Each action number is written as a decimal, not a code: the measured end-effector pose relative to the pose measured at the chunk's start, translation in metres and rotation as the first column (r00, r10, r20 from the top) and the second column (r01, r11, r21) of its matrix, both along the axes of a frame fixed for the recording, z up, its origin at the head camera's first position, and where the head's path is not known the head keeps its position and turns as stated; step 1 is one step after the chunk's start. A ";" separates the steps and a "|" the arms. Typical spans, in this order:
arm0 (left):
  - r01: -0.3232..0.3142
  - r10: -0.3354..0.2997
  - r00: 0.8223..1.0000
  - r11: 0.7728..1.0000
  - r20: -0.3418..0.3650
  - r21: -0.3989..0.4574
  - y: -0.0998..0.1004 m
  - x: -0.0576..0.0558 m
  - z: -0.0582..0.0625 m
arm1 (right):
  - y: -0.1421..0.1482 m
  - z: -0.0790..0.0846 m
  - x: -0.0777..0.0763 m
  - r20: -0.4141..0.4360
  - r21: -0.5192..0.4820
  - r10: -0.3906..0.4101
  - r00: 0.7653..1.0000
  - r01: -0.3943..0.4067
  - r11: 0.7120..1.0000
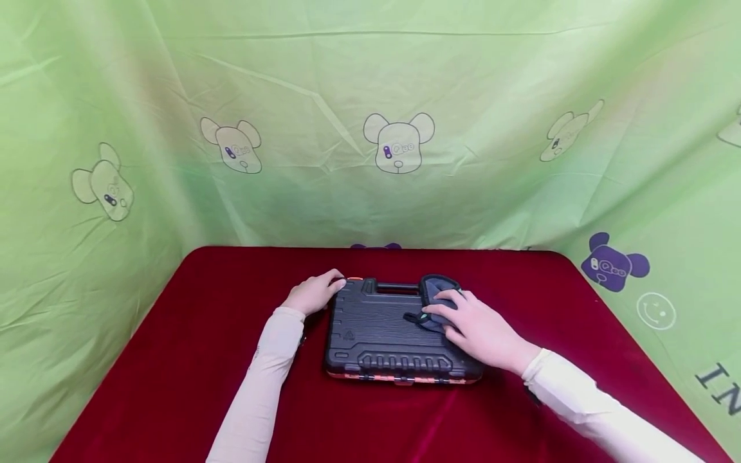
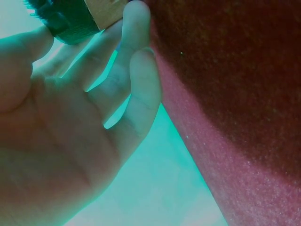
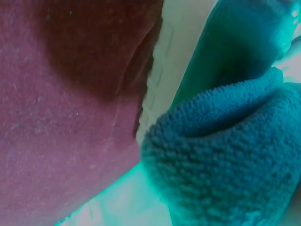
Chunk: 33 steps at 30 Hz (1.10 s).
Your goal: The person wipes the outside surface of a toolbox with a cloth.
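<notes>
A black plastic tool case point(image 1: 376, 328) with an orange lower edge lies flat on the red table, its handle toward the back. My left hand point(image 1: 312, 296) grips its far left corner; in the left wrist view the thumb and fingers point(image 2: 138, 80) reach around that corner of the case point(image 2: 70, 19). On the lid's right part my right hand point(image 1: 489, 331) holds a folded grey-blue cloth point(image 1: 435, 287) with dark edging. The right wrist view shows the fleecy cloth point(image 3: 221, 174) up close against the case's side point(image 3: 169, 52), with the fingers mostly hidden.
Red velvet-like cloth covers the table point(image 1: 191, 360). Light green curtain point(image 1: 312, 206) printed with bear heads hangs around its back and both sides. Latches point(image 1: 399, 379) line the case's near edge.
</notes>
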State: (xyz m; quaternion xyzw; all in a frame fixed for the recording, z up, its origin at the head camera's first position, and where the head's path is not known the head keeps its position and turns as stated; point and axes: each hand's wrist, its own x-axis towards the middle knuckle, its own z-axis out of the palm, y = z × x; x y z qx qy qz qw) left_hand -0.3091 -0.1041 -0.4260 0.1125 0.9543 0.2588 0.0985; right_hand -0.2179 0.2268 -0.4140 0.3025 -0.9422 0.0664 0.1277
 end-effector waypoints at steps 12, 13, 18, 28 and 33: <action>0.005 -0.005 1.000 1.000 -0.006 -0.002 -0.001 0.000 0.001 | -0.014 0.008 -0.011 -0.010 0.073 0.049 0.999 -0.048 0.996; 0.007 -0.007 1.000 1.000 -0.009 -0.002 -0.002 -0.001 0.001 | -0.017 0.009 -0.011 -0.004 0.076 0.055 0.998 -0.055 0.996; 0.002 -0.002 1.000 1.000 -0.012 -0.008 -0.003 -0.001 0.000 | -0.031 0.014 -0.015 0.031 0.074 0.119 0.992 -0.121 0.990; 0.001 -0.001 1.000 1.000 -0.006 -0.010 -0.002 -0.001 0.000 | -0.070 0.014 -0.026 0.068 0.106 0.228 0.971 -0.234 0.966; 0.001 -0.001 1.000 1.000 0.018 -0.007 0.001 -0.001 0.000 | -0.090 0.012 -0.031 0.083 0.127 0.250 0.965 -0.259 0.958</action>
